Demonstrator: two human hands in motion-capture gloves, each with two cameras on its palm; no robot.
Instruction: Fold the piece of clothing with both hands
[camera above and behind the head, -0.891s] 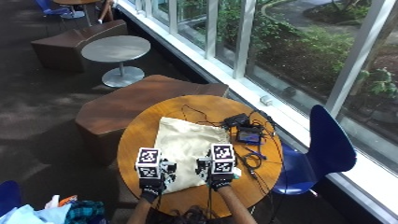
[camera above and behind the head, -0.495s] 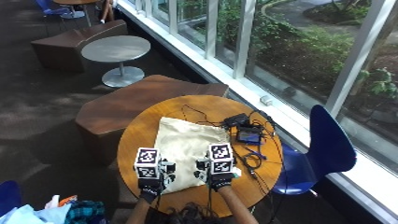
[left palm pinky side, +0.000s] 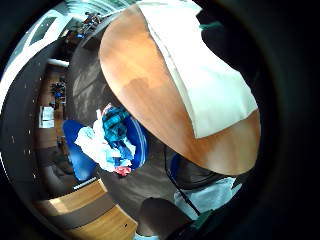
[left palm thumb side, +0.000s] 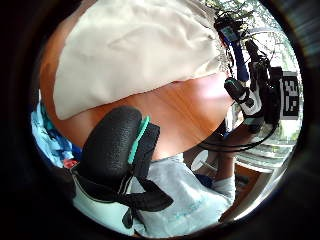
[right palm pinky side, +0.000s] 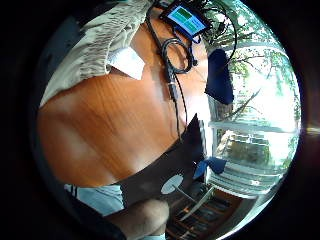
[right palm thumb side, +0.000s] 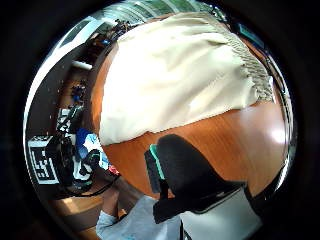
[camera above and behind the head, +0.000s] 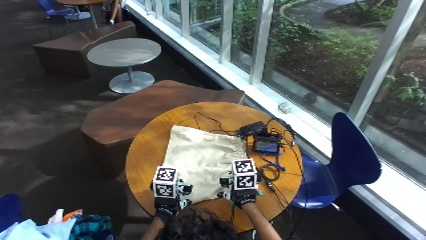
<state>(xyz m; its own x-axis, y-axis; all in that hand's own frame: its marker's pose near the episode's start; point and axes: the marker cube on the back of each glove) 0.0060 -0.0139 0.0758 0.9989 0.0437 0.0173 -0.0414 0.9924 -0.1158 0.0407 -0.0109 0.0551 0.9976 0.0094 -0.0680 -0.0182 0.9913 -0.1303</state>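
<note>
Where the person sits, a round wooden table stands beside a long wall of windows, with a brown bench beyond its far edge and a small grey round table further off on the dark floor. A blue chair stands to the right of the right hand, near the glass. Beyond the right hand, on the table, lies a small device with a lit screen among black cables. To the left of the left hand, off the table, a heap of coloured clothes lies on another blue seat.

Spread flat on the table, just beyond both hands, is the cream garment; its gathered waistband lies on the right hand's side, and its near edge reaches close to the hands.

Over the near edge of the table, the left hand sits at the garment's near left corner. Its thumb shows in its own palm view, held over bare wood and clear of the cloth; the other fingers cannot be seen, so whether the hand is open or closed cannot be told. The right hand sits at the garment's near right corner, its thumb likewise over bare wood just short of the cloth, and its other fingers are hidden too.

Both forearms reach forward side by side from the person's body, palms turned down toward the table.
</note>
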